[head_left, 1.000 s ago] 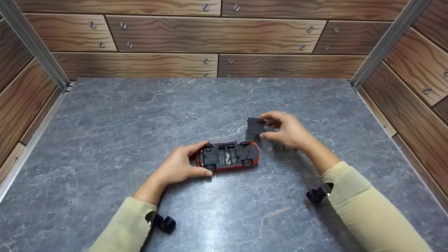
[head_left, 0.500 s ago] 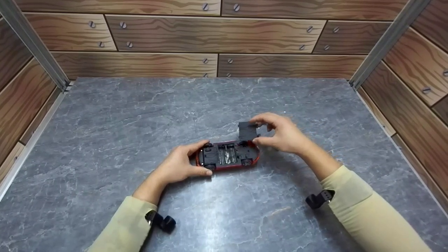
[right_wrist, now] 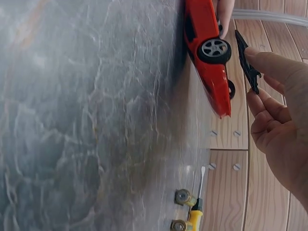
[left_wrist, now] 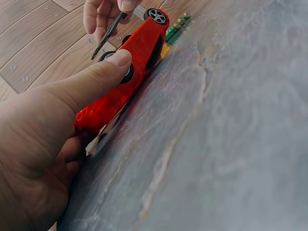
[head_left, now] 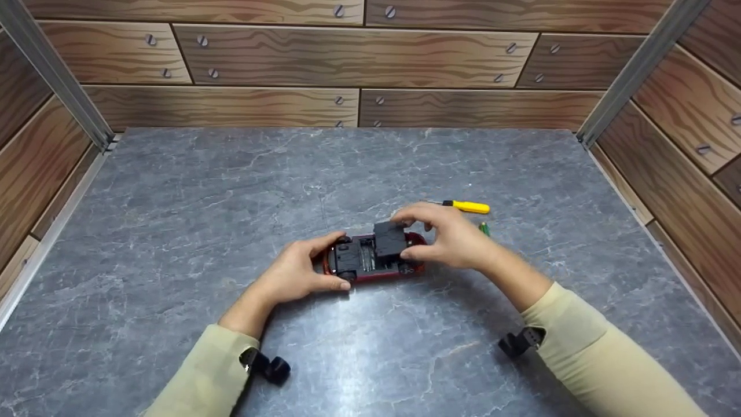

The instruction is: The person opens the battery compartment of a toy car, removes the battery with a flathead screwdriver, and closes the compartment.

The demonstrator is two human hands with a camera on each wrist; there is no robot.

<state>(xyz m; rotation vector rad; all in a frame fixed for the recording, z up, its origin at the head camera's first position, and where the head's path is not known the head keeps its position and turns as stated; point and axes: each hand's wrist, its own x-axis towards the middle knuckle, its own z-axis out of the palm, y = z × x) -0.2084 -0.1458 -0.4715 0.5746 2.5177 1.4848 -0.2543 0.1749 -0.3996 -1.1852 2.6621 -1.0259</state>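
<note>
A red toy car (head_left: pixel 345 262) lies upside down on the table, its black underside with an uncovered battery compartment (head_left: pixel 368 255) facing up. My left hand (head_left: pixel 301 271) grips one end of it, thumb along the near side and fingers at the far side. Between thumb and fingers my right hand (head_left: pixel 448 237) pinches a flat black battery cover (head_left: pixel 389 238). In the head view the cover overlaps the compartment's right part. The right wrist view shows the cover (right_wrist: pixel 247 62) apart from the car (right_wrist: pixel 209 62), tilted above its underside.
A yellow-handled screwdriver (head_left: pixel 472 207) lies behind the right hand. Green batteries (head_left: pixel 484 229) lie nearby, partly hidden by that hand; two battery ends (right_wrist: pixel 183 196) show in the right wrist view. Wood-patterned walls (head_left: pixel 359 58) border the grey marbled table (head_left: pixel 202 191).
My right hand has carried the battery cover left and nearer, from beyond the car to over its underside. The screwdriver and a battery have come into view. The left hand and car stay put.
</note>
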